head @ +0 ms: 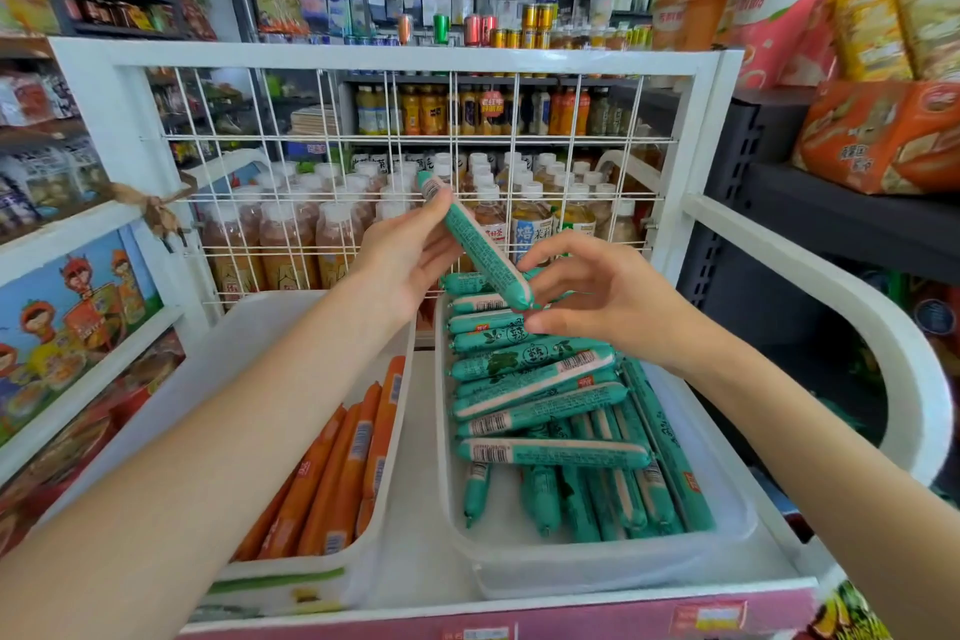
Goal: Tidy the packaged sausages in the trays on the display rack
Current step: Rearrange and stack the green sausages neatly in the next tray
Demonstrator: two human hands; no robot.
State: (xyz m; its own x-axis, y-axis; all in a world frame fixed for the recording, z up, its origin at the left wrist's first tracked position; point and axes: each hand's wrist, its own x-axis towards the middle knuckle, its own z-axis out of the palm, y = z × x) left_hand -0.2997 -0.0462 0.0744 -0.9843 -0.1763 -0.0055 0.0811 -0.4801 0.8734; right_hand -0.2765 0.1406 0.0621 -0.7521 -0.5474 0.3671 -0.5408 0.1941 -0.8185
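- The white wire-grid display rack [156, 83] stands straight ahead of me, its mesh back just beyond both my hands, with shelves of bottled drinks [332, 224] showing through it.
- Below and ahead of my right hand sits the clear plastic tray [727, 525] of teal-wrapped packaged sausages [550, 452]. The upper ones lie crosswise in a loose stack, while those underneath run lengthwise toward me, so this tray is not yet orderly.
- Under my left forearm is the second clear plastic tray [374, 530], holding orange-wrapped packaged sausages [337, 473] laid lengthwise side by side.
- My left hand [410, 255] holds one long teal sausage stick [475, 242] against its fingers, above the far end of the teal tray. Its long axis slants from upper left, near the mesh, down to the right.
- My right hand [597, 296] is curled, its fingertips pinching the stick's lower end, just above the crosswise stack.
- As I judge it, the stick must swing to match a row, and my right hand is nearer the tray.
- My left arm hides much of the orange tray. The labels are too small to read, and the lowest teal layer is mostly covered.
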